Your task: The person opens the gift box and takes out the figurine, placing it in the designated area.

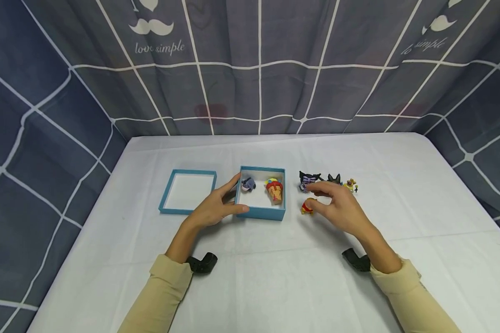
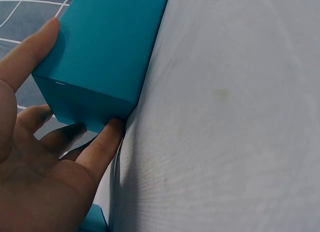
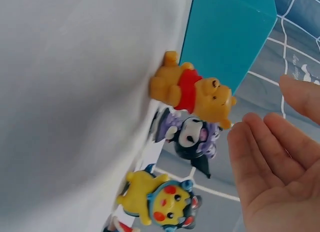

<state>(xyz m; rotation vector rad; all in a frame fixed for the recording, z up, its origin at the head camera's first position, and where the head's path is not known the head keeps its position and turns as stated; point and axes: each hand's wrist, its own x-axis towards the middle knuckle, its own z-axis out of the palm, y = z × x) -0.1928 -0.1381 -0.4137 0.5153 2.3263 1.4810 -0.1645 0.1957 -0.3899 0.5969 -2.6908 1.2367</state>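
Note:
A blue box (image 1: 263,213) with a white inside stands at the middle of the table, holding a grey-blue figure (image 1: 248,184) and an ice-cream-cone-shaped figure (image 1: 274,191). My left hand (image 1: 211,210) grips its left side, thumb on the near corner, as the left wrist view shows on the blue wall (image 2: 100,47). Over the yellow bear figure in a red shirt (image 3: 192,89) hovers my right hand (image 1: 341,208), thumb and fingers apart with nothing between them. Behind the bear are a black-and-purple figure (image 3: 192,134) and a yellow figure with red cheeks (image 3: 160,199).
Left of the box lies a blue-rimmed lid or tray (image 1: 166,196), its white inside facing up. A small yellow-and-brown figure (image 1: 350,185) stands at the right end of the figures. Grey gridded curtains (image 1: 233,92) hang behind and beside the white-covered table (image 1: 275,277).

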